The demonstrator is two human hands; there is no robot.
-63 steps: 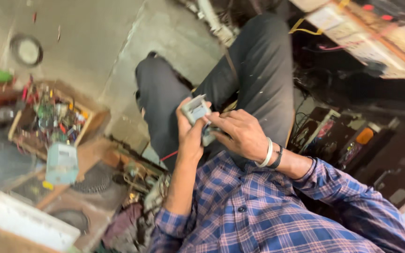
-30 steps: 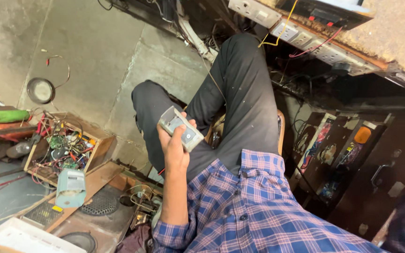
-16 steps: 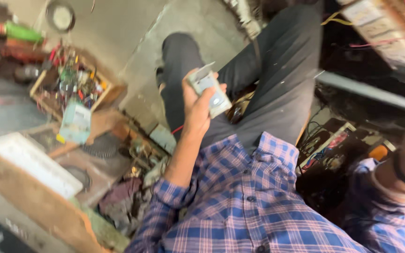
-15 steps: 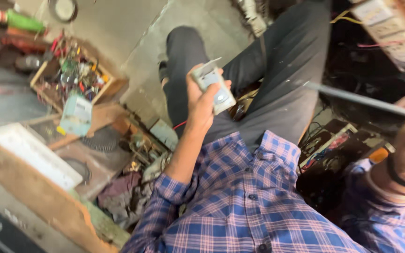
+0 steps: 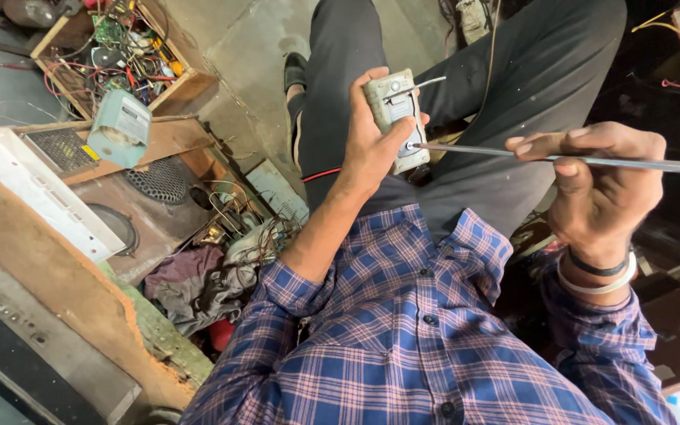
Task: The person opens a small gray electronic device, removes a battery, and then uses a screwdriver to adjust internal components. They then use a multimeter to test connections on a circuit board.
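Holding: left hand (image 5: 371, 145) grips a small grey box (image 5: 397, 118) at top middle.
Right hand (image 5: 604, 189): pinches a thin metal rod (image 5: 513, 154) (tip touching the box).

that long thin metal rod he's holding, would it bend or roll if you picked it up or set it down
The rod looks straight along its whole visible length while pinched only by the right hand, so it is probably fairly stiff. It is thin, so likely light. It looks round and smooth, so it might roll on a flat surface.

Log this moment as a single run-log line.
left hand: grips small grey device | right hand: holds thin metal rod, tip at device | nearby: wooden box of parts
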